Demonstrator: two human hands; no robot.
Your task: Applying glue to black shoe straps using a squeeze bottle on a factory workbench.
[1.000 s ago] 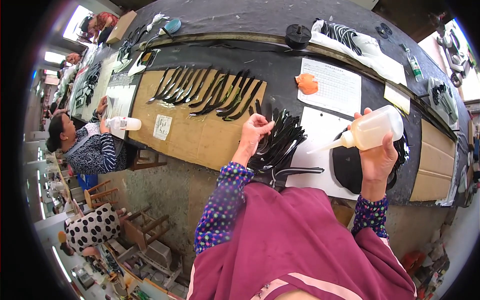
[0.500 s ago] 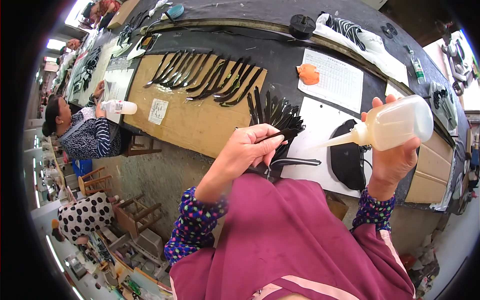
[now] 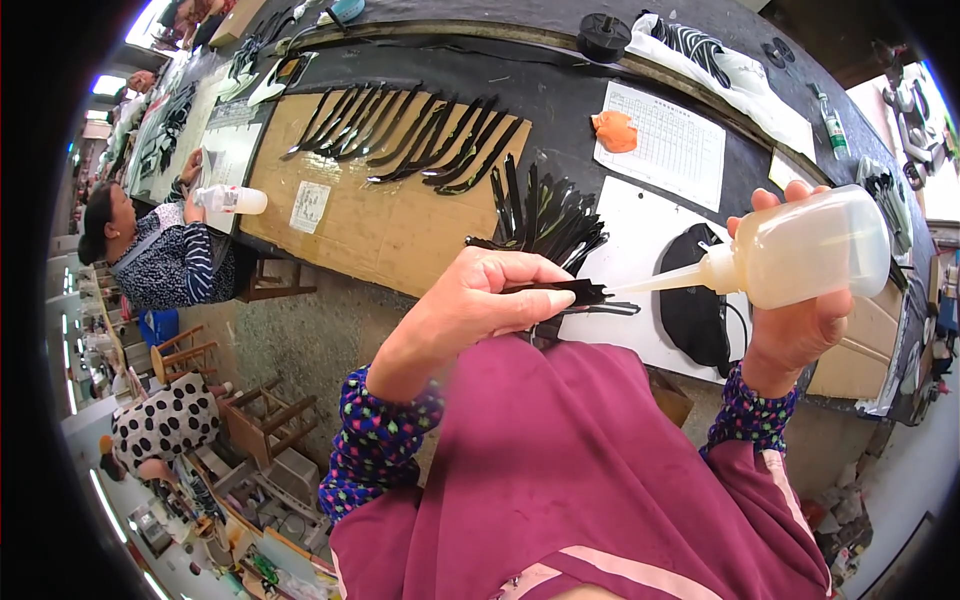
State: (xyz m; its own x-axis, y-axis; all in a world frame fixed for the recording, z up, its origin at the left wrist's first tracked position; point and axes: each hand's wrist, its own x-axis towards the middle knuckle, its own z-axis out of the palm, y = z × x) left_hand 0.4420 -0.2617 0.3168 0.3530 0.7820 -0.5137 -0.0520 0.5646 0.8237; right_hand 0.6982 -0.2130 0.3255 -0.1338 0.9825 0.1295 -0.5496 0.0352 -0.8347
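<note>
My left hand pinches a dark strip between thumb and fingers, just above my lap. In my right hand is a translucent squeeze bottle, tipped on its side and part full of pale yellowish liquid. Its long thin nozzle points left, the tip at or very close to the strip's end; contact is hard to judge. Behind my left hand a fanned bunch of glossy black strips lies at the cardboard's edge. More black strips lie in a row on the brown cardboard sheet.
A white board bears a black cloth piece. Beyond it are a printed sheet with an orange scrap, a black spool and a green-tinted bottle. At left a co-worker holds another bottle.
My left hand has shifted slightly, bringing the strip's end to the nozzle. The bottle has moved a little right and tipped, and the gap between nozzle and strip has closed.
</note>
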